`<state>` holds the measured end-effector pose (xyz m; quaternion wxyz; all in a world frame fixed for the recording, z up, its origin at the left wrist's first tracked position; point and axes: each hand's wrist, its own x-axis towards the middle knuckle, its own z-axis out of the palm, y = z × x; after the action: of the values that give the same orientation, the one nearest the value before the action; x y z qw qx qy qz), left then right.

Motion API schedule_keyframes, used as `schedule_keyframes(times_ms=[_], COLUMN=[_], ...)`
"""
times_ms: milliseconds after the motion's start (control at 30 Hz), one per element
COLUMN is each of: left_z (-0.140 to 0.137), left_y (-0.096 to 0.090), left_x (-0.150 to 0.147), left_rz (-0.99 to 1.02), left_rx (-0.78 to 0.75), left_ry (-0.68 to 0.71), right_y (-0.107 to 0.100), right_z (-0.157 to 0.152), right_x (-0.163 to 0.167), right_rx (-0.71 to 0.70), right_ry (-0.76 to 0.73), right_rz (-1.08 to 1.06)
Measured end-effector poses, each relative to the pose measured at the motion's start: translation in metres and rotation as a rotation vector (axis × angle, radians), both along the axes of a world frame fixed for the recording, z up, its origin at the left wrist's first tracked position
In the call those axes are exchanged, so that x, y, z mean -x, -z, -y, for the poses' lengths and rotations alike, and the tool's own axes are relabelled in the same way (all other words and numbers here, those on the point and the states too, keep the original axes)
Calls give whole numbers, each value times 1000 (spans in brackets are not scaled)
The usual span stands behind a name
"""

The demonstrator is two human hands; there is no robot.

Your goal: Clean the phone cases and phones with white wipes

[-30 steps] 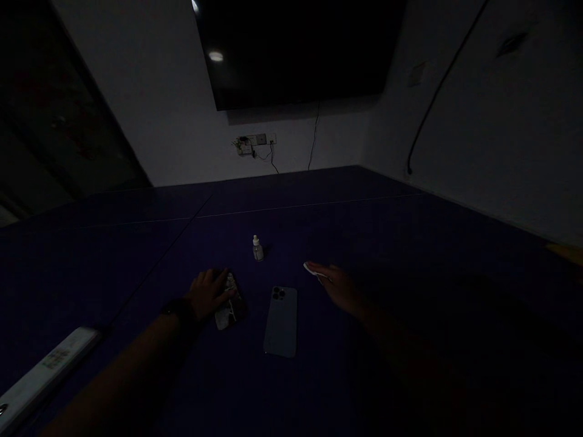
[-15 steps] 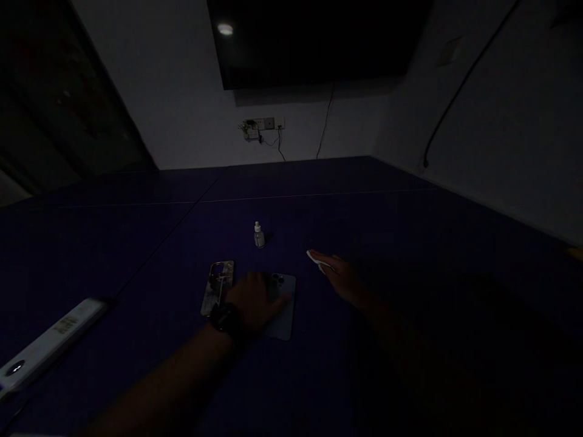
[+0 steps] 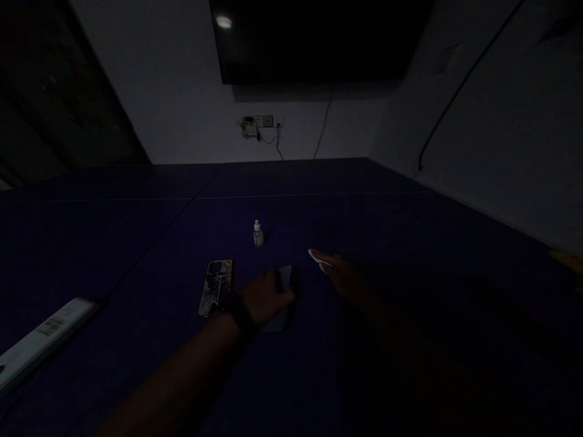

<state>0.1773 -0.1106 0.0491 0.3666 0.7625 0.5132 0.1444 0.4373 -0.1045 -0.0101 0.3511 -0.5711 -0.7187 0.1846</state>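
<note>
My left hand (image 3: 264,297), with a dark band at the wrist, grips a smartphone (image 3: 285,279) by its sides. The phone is tilted, its right edge raised off the dark blue surface (image 3: 314,364). To its left lies a patterned phone case (image 3: 217,288) with a camera cut-out at the top. My right hand (image 3: 344,276) is closed on a folded white cloth (image 3: 316,257), a little right of the phone. Whether the white piece is cloth or paper is hard to tell in the dim light. A small bottle (image 3: 258,235) with a white cap stands upright behind the phone.
A long white power strip (image 3: 50,334) lies at the left. A black screen (image 3: 319,42) hangs on the far wall above wall sockets (image 3: 262,122) with cables. Something yellow (image 3: 565,260) shows at the right edge.
My left hand has closed round the phone and tipped it up from lying flat. My right hand keeps its place with the white cloth.
</note>
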Motion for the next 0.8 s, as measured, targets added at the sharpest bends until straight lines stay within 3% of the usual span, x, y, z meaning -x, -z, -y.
schedule_keyframes(times_ms=[100,200,300,400,633,800], left_z=[-8,-6,-1,2,-3,-3], left_y=[3,14,21,21,26,32], left_x=[12,14,12,9,-1,1], left_rz=[542,1038,1274,1286,980,755], left_rx=[434,667,811,816,665,473], left_ry=[28,-41,-105,-158,-222,-94], right_y=[-1,-2,-3,-3,-4,-4], right_z=[1,2,3,4,4,5], right_x=[1,1,2,3,3,3], right_rx=[3,14,29,32,19,20], right_ry=[13,2,8,29,28,27], right_rz=[12,16,3,-8,6,13])
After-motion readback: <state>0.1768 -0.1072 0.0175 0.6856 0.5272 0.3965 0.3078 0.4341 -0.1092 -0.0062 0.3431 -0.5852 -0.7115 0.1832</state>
